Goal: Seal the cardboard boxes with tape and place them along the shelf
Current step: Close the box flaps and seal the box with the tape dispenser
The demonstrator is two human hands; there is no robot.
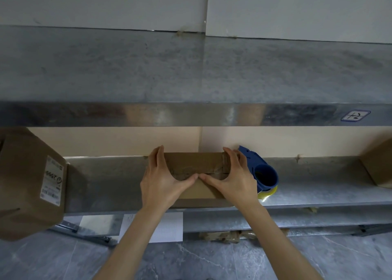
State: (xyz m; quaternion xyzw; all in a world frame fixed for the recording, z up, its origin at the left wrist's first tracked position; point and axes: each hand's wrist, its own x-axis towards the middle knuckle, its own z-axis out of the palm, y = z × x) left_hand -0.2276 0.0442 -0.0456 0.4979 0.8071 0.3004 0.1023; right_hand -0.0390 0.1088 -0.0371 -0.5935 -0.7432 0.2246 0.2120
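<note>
left hand (163, 184) + right hand (235, 182): pressing cardboard box (193, 161) | tape dispenser (266, 174) beside

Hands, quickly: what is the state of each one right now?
Left hand: open, fingers and thumb pressing on the cardboard box.
Right hand: open, pressing on the same box.

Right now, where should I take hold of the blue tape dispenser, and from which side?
Probably take the blue tape dispenser by its round hub, coming from the right: that side is free, while the box and right hand crowd its left. Avoid the pointed far end.
</note>
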